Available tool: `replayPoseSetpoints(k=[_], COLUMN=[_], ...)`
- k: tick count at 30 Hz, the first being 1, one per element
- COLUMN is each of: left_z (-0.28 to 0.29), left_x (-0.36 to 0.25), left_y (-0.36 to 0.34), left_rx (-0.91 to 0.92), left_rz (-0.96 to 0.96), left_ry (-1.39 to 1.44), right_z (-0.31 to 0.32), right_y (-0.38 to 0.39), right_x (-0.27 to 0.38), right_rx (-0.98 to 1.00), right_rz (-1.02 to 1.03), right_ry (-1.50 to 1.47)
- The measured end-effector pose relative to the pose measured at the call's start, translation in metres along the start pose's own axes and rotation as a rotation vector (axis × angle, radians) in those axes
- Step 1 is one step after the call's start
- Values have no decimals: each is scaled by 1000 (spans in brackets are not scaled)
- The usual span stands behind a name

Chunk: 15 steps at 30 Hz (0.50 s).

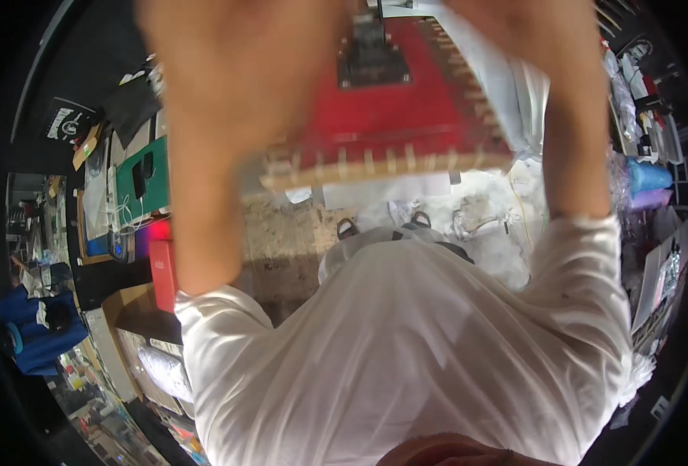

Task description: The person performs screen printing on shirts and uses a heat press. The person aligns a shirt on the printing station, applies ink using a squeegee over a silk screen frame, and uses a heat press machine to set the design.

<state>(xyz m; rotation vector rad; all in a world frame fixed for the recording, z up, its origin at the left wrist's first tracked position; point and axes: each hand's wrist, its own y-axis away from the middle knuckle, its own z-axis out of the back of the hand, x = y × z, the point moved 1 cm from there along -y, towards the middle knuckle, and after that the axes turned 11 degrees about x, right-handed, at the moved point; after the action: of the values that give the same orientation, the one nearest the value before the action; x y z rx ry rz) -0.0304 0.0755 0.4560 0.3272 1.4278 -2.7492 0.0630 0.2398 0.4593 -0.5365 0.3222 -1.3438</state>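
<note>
Panel: flat, red-faced, with pale tabs spaced along its border; raised at upper centre between the forearms.
Bracket: black metal plate with screw heads, on the red face.
Left grip: bare, blurred, overlapping the panel's left side; fingertips hidden, spread or pinching cannot be told.
Right grip: bare, blurred, near the panel's right side; fingertips out of view, state likewise unclear.
Handling: support both sides evenly; avoid loading the tabs.

Red box near a green mat, left
</note>
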Motion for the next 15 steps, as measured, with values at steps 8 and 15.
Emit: replayPoseSetpoints(k=[8,15], left_z=[-160,-196], left_x=[5,22], left_y=[187,217], left_rx=[752,648], left_rz=[485,569], left_ry=[155,120], right_z=[-192,-247], right_y=[169,193], right_x=[-1,-5], right_rx=[342,468], right_rz=[-142,-275], right_ry=[-538,-396])
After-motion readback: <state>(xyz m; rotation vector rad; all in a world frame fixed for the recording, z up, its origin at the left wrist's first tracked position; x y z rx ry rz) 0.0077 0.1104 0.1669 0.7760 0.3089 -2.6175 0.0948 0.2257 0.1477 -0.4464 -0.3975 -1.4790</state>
